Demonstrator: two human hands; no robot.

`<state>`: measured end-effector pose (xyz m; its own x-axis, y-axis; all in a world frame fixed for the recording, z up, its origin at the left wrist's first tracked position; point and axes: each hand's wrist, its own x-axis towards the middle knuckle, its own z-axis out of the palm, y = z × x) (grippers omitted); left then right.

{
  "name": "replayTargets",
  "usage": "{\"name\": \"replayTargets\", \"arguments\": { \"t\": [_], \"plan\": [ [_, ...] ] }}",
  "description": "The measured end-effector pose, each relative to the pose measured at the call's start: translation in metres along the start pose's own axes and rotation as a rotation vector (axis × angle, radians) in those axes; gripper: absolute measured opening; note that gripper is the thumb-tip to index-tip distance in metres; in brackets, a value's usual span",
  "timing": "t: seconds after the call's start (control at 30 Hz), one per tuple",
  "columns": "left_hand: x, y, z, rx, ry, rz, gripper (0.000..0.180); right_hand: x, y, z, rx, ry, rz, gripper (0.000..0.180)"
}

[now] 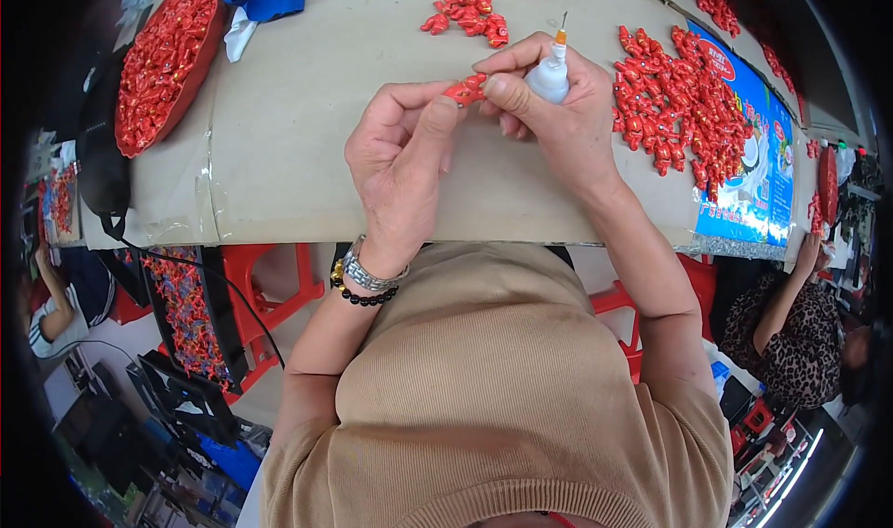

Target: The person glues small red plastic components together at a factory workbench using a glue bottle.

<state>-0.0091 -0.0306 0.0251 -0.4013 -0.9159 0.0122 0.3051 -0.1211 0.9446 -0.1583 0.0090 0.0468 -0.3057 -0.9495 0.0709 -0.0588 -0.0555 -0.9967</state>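
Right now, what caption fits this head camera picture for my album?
Left hand pinches a small red piece while the right hand holds a white glue bottle.

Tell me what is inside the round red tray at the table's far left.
The round red tray is heaped with small glossy red figurines. The heap covers its floor, so anything beneath cannot be seen.

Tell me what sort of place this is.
Probably a small hand-assembly workshop. Red pieces lie heaped on the table, a tray holds more, and the right hand holds a glue bottle beside a piece in the left hand.
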Motion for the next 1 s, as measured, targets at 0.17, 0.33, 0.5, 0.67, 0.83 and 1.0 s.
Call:
{"name": "replayTargets", "arguments": {
  "t": [0.17,0.33,0.5,0.67,0.83,1.0],
  "plan": [
    [0.0,-0.004,-0.004,-0.004,-0.025,0.074,0.021,0.001,0.003,0.002,-0.08,0.026,-0.086,0.01],
    [0.0,-0.006,-0.007,-0.01,-0.039,0.078,0.023,0.004,0.009,0.002,-0.208,0.015,-0.327,0.014],
    [-0.001,-0.007,-0.007,-0.067,-0.04,0.069,0.024,0.002,0.003,0.005,-0.144,0.033,-0.259,0.015],
    [-0.002,-0.008,-0.005,-0.058,-0.025,0.103,0.017,0.005,0.012,0.003,-0.22,-0.01,-0.441,0.017],
    [-0.003,-0.011,-0.009,-0.024,-0.046,0.162,0.015,0.004,0.009,0.004,-0.253,-0.061,-0.547,0.019],
    [-0.004,-0.012,-0.008,0.009,-0.048,0.201,0.014,0.002,0.011,0.002,-0.246,-0.092,-0.524,0.022]
  ]
}}
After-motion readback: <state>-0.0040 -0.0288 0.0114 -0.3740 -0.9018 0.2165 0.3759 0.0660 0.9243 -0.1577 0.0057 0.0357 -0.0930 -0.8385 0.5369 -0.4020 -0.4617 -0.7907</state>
